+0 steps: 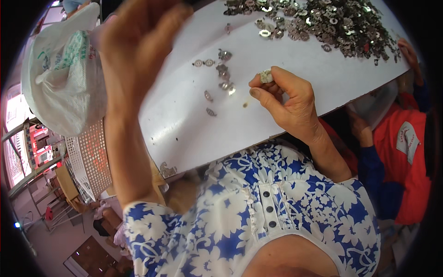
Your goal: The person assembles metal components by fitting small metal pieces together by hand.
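Right hand [295, 102] over table [184, 134], fingers [287, 81] tight on small pale piece [266, 76]; left hand [134, 51] high, fingers unreadably blurred.

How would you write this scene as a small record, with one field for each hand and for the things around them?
Left hand: raised, blurred; whether it holds anything cannot be told
Right hand: over the table, pinching a small pale piece between fingertips
Surface: white table
Loose parts: a few small metal parts, left of the right hand
Pile: many shiny metal pieces at the far right
Left side: white sack, above a perforated basket
Right side: co-worker in red
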A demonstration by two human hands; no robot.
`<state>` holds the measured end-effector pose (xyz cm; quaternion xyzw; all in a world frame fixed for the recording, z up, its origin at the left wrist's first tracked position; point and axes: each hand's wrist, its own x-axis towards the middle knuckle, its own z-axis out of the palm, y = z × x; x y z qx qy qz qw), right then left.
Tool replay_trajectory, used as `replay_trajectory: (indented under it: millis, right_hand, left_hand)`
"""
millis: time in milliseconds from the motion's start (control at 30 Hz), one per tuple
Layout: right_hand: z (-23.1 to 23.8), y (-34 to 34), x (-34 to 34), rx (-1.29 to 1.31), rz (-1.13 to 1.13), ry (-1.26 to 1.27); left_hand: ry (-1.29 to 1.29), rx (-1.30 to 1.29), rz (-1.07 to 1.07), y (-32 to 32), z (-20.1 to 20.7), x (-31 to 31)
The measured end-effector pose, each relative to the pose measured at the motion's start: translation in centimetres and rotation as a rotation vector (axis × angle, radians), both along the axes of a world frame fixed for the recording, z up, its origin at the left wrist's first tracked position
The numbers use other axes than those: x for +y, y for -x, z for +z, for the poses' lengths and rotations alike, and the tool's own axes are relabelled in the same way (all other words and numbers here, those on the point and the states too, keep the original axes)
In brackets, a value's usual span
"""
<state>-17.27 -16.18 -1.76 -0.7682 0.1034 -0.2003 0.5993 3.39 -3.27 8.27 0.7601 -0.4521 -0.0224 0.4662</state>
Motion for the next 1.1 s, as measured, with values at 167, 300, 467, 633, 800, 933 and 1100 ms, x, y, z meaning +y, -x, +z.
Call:
replay_trajectory:
  millis: [167,300,467,633,800,933,1100]
  right_hand:
    - [0.5,-0.5,1.8,-0.038,0.028,0.164]
    - [0.5,-1.2,2.5,0.017,-0.012,0.582]
    - [-2.8,-2.7,3.2,-0.047,-0.084,1.005]
    - [-4.1,-2.0,2.2,-0.067,-0.239,1.029]
    - [-6.3,-3.1,0.7,-0.262,-0.25,0.888]
    - [-5.2,-2.8,-1.0,-0.478,-0.215,0.691]
    - [-5.4,-2.8,-1.8,-0.572,-0.292,0.622]
  left_hand:
    - [-0.139,0.159,0.239,7.1,-5.9,8.8]
    - [-0.189,0.2,0.374,10.2,-8.9,8.6]
    - [-0.25,-0.038,0.352,11.4,-10.3,6.2]
    - [-0.229,-0.175,0.324,11.1,-12.2,4.2]
    - [-0.078,-0.097,0.44,11.3,-14.0,4.1]
    - [0.286,0.181,0.479,11.4,-13.6,3.8]
    - [0.347,0.206,0.427,11.9,-12.7,3.5]
